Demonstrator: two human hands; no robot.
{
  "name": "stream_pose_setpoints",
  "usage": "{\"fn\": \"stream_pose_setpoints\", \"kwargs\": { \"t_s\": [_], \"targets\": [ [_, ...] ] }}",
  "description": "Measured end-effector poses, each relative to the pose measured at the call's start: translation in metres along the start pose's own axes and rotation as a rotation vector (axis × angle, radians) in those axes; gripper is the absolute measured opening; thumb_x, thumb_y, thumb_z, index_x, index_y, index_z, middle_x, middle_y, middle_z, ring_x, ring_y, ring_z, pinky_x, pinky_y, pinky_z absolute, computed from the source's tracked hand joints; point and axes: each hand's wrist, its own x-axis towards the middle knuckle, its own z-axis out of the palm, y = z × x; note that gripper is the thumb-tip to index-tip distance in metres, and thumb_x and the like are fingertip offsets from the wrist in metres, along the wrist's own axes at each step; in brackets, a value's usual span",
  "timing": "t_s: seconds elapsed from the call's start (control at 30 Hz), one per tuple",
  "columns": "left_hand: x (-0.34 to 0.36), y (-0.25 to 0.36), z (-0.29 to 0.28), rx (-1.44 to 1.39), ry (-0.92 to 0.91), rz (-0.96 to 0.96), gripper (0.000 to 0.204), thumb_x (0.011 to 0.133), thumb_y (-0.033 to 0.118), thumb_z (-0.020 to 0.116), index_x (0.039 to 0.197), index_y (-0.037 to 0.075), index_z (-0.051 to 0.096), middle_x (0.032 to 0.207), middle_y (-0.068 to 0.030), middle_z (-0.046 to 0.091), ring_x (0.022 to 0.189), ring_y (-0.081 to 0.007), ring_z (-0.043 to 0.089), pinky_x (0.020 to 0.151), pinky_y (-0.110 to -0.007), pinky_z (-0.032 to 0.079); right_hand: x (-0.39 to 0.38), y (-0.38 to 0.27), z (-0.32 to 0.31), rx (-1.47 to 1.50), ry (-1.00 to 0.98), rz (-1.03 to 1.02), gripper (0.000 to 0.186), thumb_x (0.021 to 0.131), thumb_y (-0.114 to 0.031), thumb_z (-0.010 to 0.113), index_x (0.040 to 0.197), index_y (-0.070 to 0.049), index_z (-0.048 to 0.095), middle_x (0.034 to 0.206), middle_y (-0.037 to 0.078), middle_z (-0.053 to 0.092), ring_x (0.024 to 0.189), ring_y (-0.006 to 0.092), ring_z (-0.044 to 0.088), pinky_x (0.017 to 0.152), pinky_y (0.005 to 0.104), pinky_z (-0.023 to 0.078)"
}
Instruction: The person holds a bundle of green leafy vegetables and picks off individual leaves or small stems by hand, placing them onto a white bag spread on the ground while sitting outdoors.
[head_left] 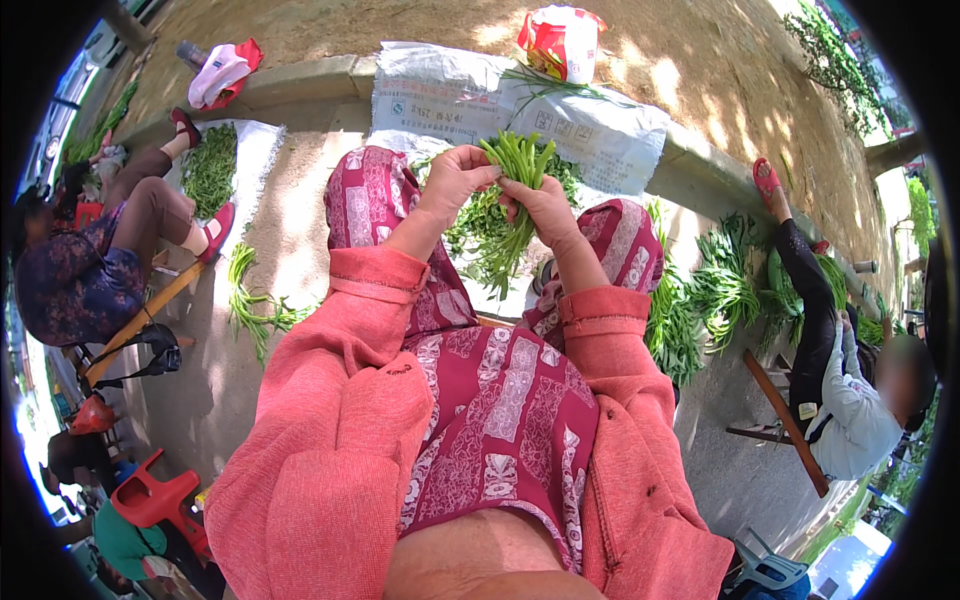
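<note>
Our right hand (545,208) has its fingers clamped around the middle of a bundle of leafy green stems (512,242). Our left hand (458,182) touches its left side with bent fingers; we cannot tell whether they pinch a stem. The bundle's long axis runs away from us, stem ends pointing forward and slightly right, leaves trailing back toward us. It is between our patterned knees (372,188), before a flattened white sack (430,112).

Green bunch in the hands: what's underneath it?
Under the bunch, held by the right hand and pinched by the left hand, loose leafy greens show around its edges. Whatever lies directly beneath is covered and can't be seen.
</note>
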Motion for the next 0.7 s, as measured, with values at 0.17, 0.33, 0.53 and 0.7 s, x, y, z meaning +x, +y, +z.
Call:
{"fn": "stream_pose_setpoints", "kwargs": {
  "t_s": [0.17, 0.33, 0.53, 0.7],
  "targets": [
    [0.0, 0.002, 0.001, 0.039, -0.014, 0.031, 0.013, 0.08, 0.005, 0.066, 0.091, 0.002, 0.06, 0.078, -0.0013, 0.062, 0.067, -0.0075, 0.057, 0.063, -0.021, 0.047, 0.0, 0.002, 0.002, -0.055, 0.006, -0.039, 0.014, 0.083, -0.016, 0.063, 0.082, -0.003, 0.059, 0.064, 0.002, 0.056, 0.05, 0.0096, 0.053, 0.044, 0.0234, 0.044],
    [-0.001, 0.012, -0.001, 0.364, 0.019, 0.153, 0.006, 0.081, 0.005, 0.064, 0.085, 0.001, 0.062, 0.077, 0.0006, 0.061, 0.066, -0.0063, 0.055, 0.061, -0.021, 0.046, 0.001, 0.002, -0.005, -0.213, 0.084, -0.054, 0.011, 0.083, -0.014, 0.063, 0.083, -0.004, 0.059, 0.065, 0.001, 0.057, 0.051, 0.0084, 0.052, 0.045, 0.0233, 0.043],
    [-0.002, 0.014, -0.01, 0.935, -0.026, 0.532, 0.005, 0.078, 0.009, 0.062, 0.078, 0.004, 0.063, 0.074, -0.007, 0.058, 0.069, -0.0215, 0.058, 0.063, -0.032, 0.047, 0.004, 0.004, -0.014, -0.437, 0.156, -0.229, 0.015, 0.082, -0.013, 0.063, 0.095, -0.006, 0.063, 0.071, 0.002, 0.061, 0.062, 0.0105, 0.056, 0.059, 0.0275, 0.045],
    [-0.009, 0.021, -0.004, 1.183, -0.048, 0.613, 0.007, 0.074, 0.011, 0.06, 0.074, 0.005, 0.063, 0.073, -0.0095, 0.057, 0.073, -0.0294, 0.057, 0.065, -0.038, 0.047, 0.008, 0.009, -0.019, -0.614, 0.217, -0.315, 0.02, 0.079, -0.014, 0.065, 0.097, -0.006, 0.062, 0.077, 0.01, 0.065, 0.069, 0.0197, 0.06, 0.067, 0.0328, 0.047]
  ]
}}
